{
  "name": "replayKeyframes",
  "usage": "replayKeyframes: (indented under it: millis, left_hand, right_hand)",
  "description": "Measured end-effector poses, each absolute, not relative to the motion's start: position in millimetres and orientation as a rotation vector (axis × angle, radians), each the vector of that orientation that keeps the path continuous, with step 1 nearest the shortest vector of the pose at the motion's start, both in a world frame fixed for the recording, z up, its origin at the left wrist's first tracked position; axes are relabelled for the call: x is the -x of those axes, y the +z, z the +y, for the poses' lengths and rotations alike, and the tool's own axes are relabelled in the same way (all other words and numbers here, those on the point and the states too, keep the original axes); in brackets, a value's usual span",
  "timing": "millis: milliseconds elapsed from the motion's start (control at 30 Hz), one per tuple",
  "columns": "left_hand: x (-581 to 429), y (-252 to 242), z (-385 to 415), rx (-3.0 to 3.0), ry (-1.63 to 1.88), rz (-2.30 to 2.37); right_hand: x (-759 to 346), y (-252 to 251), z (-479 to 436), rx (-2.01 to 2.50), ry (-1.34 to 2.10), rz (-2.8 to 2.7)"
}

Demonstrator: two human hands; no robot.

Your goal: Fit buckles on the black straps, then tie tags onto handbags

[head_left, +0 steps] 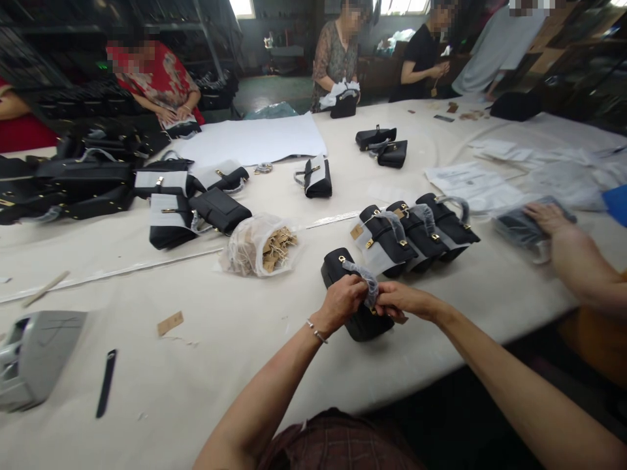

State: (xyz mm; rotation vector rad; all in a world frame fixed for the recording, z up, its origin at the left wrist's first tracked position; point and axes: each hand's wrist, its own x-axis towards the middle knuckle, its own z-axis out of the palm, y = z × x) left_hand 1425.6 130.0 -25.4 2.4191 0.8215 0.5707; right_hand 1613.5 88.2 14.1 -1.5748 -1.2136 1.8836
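A black handbag (369,328) lies in front of me on the table, its arched handle (371,282) wrapped in clear plastic film. My left hand (345,295) is closed at the handle's left side, a bracelet on its wrist. From the other side, my right hand (402,300) pinches near the handle's lower end, beside a gold fitting. The fingertips partly hide each other, so any small item between them cannot be made out. Just beyond stand several finished-looking black handbags (386,238) in a row, with white sheets under their flaps and a brown tag on the nearest.
A plastic bag (245,248) of brown tags lies left of centre. Further left are a loose tag (170,324), a black strap (106,384) and a grey device (39,356). At right, a co-worker's hand (546,215) presses a plastic-wrapped item (514,225). More co-workers stand across the table.
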Motion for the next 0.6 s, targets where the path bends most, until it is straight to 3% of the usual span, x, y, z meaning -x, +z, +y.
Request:
replayKeyframes:
  millis: [300,433,600]
  left_hand:
    - [-1420,-28,122,-2.312,0.671,0.970]
    - [-1403,-29,110,-1.662,0.859,0.879]
    - [-1401,-31,96,-0.870,0.775,0.640]
  right_hand:
    - [-1630,14,84,1.545,1.856,-1.237]
    - [-1636,13,69,1.632,1.711,-1.300]
    - [-1628,14,62,1.809,1.699,-1.461]
